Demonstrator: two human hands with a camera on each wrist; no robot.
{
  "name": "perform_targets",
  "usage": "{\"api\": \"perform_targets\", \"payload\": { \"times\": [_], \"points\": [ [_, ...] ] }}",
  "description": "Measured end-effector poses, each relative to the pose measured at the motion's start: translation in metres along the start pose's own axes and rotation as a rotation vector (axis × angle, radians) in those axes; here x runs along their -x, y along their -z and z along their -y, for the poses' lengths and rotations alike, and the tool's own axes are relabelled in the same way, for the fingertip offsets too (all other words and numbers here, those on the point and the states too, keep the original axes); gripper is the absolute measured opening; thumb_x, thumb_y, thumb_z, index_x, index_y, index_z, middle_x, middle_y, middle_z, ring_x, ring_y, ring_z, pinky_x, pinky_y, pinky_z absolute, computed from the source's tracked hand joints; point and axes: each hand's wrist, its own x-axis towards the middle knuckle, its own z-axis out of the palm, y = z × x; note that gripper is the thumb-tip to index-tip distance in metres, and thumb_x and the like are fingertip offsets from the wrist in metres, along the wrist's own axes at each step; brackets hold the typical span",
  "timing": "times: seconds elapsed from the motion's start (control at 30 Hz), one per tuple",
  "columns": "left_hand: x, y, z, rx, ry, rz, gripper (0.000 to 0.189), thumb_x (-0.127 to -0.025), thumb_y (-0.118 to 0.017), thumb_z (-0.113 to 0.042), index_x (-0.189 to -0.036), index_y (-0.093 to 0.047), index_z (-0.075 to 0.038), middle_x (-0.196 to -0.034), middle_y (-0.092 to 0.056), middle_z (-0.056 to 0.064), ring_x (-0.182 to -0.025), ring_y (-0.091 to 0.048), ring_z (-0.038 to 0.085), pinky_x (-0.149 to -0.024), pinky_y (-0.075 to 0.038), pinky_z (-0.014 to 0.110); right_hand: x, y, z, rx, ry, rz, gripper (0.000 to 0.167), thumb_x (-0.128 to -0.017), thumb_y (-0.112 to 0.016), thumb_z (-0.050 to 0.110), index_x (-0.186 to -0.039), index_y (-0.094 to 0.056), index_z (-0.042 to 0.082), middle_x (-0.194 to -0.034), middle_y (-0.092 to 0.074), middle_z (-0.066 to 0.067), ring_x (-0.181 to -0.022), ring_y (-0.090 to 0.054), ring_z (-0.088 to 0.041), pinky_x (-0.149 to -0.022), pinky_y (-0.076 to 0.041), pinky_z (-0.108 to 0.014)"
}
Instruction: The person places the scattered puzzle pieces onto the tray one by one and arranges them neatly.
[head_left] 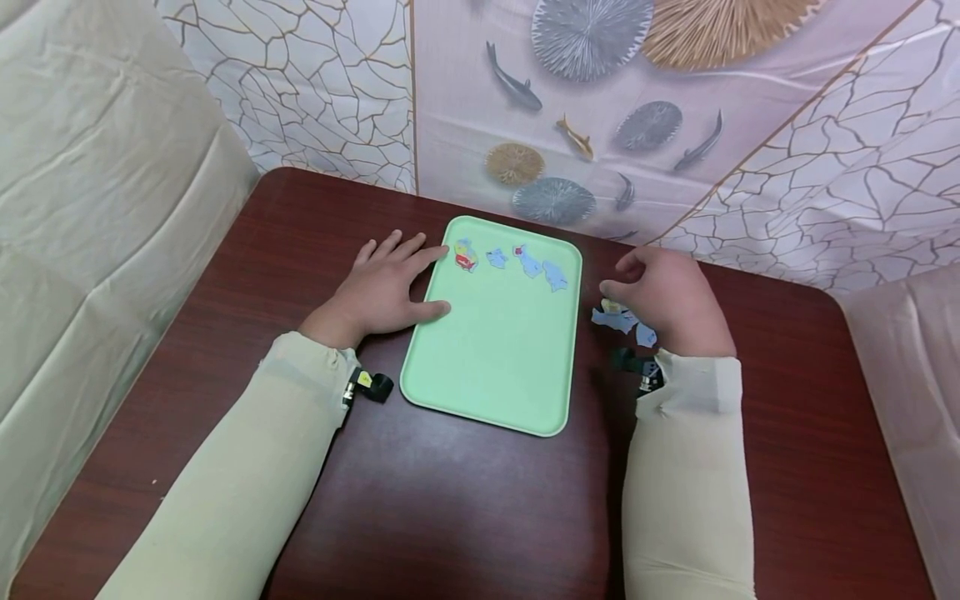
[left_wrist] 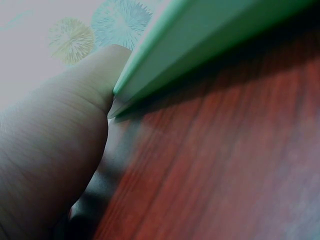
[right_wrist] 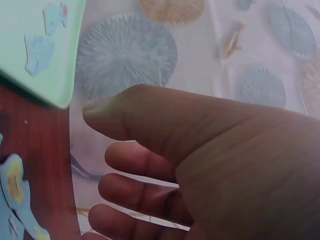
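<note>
A pale green tray (head_left: 487,358) lies on the dark red-brown table. My left hand (head_left: 382,292) rests at its left rim, fingers spread, the thumb reaching over the edge. The left wrist view shows the thumb (left_wrist: 60,130) against the tray's side. Along the tray's far end sit flat, irregular pieces: a red-and-yellow one (head_left: 465,257), a small light-blue one (head_left: 497,258) and two larger light-blue ones (head_left: 528,262). Right of the tray, my right hand (head_left: 667,300) hovers over more light-blue pieces (head_left: 615,320), partly hidden. Its fingers curl loosely, with nothing visible between them (right_wrist: 240,150).
Patterned cloth (head_left: 577,108) hangs behind the table's far edge. Pale cloth (head_left: 112,167) covers the left side, and more stands at the right. The bare table top (head_left: 465,500) extends in front of the tray. A small camera (head_left: 371,385) sits on the left wrist.
</note>
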Motion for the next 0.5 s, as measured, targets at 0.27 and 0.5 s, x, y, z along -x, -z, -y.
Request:
{"api": "perform_targets", "payload": {
  "times": [0.27, 0.5],
  "points": [
    [0.000, 0.000, 0.000, 0.004, 0.000, -0.002, 0.093, -0.099, -0.070, -0.073, -0.178, -0.032, -0.043, -0.189, -0.022, 0.007, -0.178, -0.006, 0.040, -0.140, -0.004, 0.069, 0.002, 0.007, -0.016, 0.000, -0.067, 0.038, 0.051, -0.103, -0.078, 0.040, -0.140, -0.069, 0.005, -0.127, -0.073, -0.020, -0.094, -0.068, -0.037, -0.080, -0.061, -0.053],
    [0.000, 0.000, -0.001, 0.001, 0.000, -0.004, 0.093, -0.098, -0.071, -0.073, -0.178, -0.032, -0.043, -0.189, -0.022, 0.007, -0.178, -0.006, 0.040, -0.140, -0.004, 0.069, -0.005, 0.007, -0.031, 0.058, -0.080, 0.075, 0.049, -0.105, -0.075, 0.031, -0.143, -0.068, 0.001, -0.133, -0.073, -0.026, -0.106, -0.067, -0.042, -0.094, -0.057, -0.060]
  ]
}}
